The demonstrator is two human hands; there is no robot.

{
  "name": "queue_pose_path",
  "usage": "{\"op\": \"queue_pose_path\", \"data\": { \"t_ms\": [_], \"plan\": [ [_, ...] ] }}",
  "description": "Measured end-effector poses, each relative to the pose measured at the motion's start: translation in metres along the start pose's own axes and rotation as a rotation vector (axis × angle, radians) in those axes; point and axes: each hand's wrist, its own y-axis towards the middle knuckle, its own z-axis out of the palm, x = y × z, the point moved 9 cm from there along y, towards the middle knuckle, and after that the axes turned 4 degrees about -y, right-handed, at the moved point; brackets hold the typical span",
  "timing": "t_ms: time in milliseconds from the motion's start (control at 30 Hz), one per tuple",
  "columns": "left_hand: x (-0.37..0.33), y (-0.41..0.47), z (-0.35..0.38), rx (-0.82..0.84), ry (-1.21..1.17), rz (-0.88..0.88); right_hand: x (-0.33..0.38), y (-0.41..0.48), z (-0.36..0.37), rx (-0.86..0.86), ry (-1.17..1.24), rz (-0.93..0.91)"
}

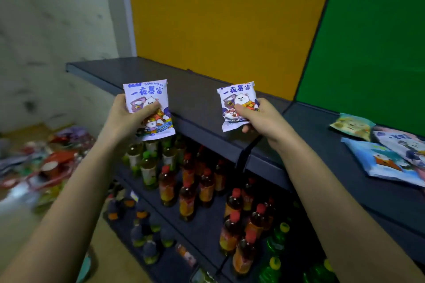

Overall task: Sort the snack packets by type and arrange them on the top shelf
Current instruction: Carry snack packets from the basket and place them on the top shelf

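Two matching white-and-purple snack packets with cartoon bears are held up side by side. The left packet (149, 108) sits in the left hand (127, 117), whose thumb lies across the front at mid-height while the other fingers curl behind it. The packet's printed top stands clear above the thumb and its lower edge hangs below the palm. The right packet (236, 104) is pinched by the right hand (264, 118) near its lower right corner, thumb on the front and curled fingers underneath, so most of the packet stands above and to the left of the fingertips.

Both packets hover over the front edge of the dark top shelf (197, 89), which runs behind the fingers. Well to the right of the right hand, a green-yellow packet (351, 124), a blue packet (384, 161) and a pale packet (401, 143) lie flat on that shelf, the last two overlapping. Below the hands stand rows of bottles (190, 190). Far left of the left hand lies a blurred heap of wrappers (46, 158).
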Motion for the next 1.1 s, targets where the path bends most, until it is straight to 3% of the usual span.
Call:
{"op": "queue_pose_path", "data": {
  "t_ms": [233,567,800,1100],
  "plan": [
    [0.042,-0.051,-0.190,-0.318,0.055,-0.147,0.027,-0.035,0.182,0.306,0.152,-0.021],
    [0.143,-0.133,-0.437,-0.667,0.061,-0.441,0.008,-0.092,0.485,0.704,0.201,0.128],
    [0.219,-0.138,-0.562,-0.733,0.057,-0.585,-0.029,-0.102,0.646,0.760,0.127,0.210],
    [0.360,-0.097,-0.655,-0.765,-0.096,-0.761,-0.106,-0.077,0.806,0.809,0.045,0.404]
  ]
}}
